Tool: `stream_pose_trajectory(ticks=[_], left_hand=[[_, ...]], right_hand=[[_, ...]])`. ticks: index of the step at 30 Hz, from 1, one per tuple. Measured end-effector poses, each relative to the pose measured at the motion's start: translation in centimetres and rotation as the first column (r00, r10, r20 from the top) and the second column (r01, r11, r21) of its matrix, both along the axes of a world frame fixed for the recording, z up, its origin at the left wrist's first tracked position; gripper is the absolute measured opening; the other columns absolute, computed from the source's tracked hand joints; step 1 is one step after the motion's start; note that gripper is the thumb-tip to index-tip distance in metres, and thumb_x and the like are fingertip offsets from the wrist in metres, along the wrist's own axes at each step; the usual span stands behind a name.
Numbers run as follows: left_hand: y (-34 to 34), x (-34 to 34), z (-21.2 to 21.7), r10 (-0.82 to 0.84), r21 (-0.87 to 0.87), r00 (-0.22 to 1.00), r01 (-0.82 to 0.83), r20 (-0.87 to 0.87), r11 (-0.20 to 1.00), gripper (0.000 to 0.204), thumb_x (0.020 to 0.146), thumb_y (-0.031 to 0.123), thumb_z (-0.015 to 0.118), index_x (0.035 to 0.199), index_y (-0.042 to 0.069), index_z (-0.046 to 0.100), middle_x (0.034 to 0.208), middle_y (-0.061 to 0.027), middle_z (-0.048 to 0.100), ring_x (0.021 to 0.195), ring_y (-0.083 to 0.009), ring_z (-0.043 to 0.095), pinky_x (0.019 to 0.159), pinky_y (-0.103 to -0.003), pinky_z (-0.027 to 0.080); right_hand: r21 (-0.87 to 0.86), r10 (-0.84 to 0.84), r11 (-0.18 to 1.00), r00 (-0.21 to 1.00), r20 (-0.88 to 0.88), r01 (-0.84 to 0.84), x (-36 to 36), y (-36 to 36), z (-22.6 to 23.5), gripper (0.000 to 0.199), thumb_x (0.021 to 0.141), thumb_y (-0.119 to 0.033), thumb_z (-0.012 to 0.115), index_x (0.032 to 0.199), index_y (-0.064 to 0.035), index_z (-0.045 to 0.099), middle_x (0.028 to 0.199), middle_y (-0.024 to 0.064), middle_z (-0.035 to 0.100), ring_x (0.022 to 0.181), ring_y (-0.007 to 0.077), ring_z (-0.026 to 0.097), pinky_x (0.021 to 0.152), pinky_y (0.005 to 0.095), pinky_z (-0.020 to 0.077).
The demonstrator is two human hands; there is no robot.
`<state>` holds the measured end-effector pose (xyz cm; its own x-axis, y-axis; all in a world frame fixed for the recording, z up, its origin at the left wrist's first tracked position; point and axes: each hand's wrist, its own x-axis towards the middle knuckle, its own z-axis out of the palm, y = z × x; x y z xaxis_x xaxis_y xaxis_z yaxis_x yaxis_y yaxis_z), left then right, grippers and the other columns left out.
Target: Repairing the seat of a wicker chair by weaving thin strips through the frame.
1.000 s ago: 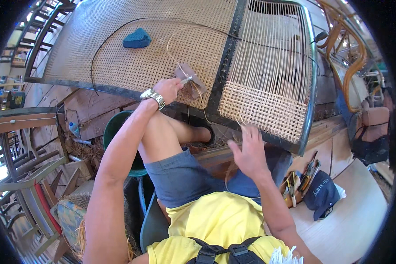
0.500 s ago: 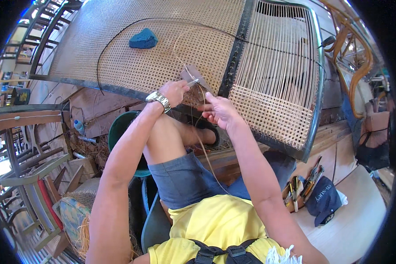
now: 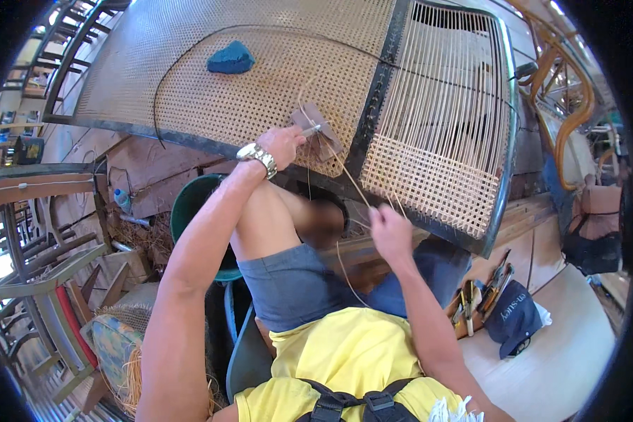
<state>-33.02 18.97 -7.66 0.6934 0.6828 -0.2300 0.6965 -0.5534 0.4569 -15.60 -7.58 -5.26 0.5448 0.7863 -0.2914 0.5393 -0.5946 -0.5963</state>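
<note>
A large black-framed woven cane panel [image 3: 260, 70] rests across my knees, its right section [image 3: 443, 141] only partly woven. My left hand [image 3: 283, 144], with a metal wristwatch, holds a small metal tool [image 3: 309, 131] against the weave beside a brown flat piece [image 3: 323, 137]. My right hand [image 3: 390, 232] is lower, below the frame's edge, pinching thin cane strands [image 3: 355, 186] that run up to the panel. A blue lump [image 3: 231, 59] lies on the woven surface at upper left.
A green bucket [image 3: 190, 211] stands by my left leg. Hand tools [image 3: 482, 295] and a dark cap [image 3: 517, 316] lie on the pale board at right. Wooden chairs [image 3: 42, 302] and a bundle of straw [image 3: 130, 373] crowd the left. A rattan chair [image 3: 570, 112] stands far right.
My right hand rose to the left hand at the panel, then pulled down and away, drawing the cane strands taut. The left hand stayed at the weave with the tool.
</note>
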Motion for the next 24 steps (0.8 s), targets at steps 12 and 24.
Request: stream_pose_trajectory(ticks=[12, 24], left_hand=[[0.5, 0.8, -0.7, -0.014, -0.001, 1.000, 0.014, 0.010, 1.000, 0.023, 0.098, 0.031, 0.052, 0.097, 0.010, 0.061, 0.087, -0.0198, 0.068, 0.083, -0.0420, 0.065, 0.072, -0.053, 0.050], [0.0, 1.0, -0.1, -0.001, -0.037, 1.000, 0.001, 0.012, 0.999, 0.023, 0.098, 0.031, 0.051, 0.097, 0.010, 0.060, 0.086, -0.0208, 0.067, 0.084, -0.0435, 0.063, 0.073, -0.054, 0.048]], right_hand=[[0.320, 0.013, 0.944, 0.959, -0.283, 0.082, 0.3, 6.5, 1.8, 0.044, 0.095, -0.031, 0.061, 0.119, 0.0068, 0.056, 0.103, 0.0206, 0.065, 0.083, 0.0324, 0.067, 0.074, 0.0395, 0.0539], [0.052, -0.006, 0.999, 0.979, -0.202, 0.017, -0.1, 11.6, -1.9, 0.036, 0.091, -0.035, 0.062, 0.078, -0.0013, 0.065, 0.076, 0.0213, 0.066, 0.072, 0.0364, 0.065, 0.068, 0.0439, 0.0487]])
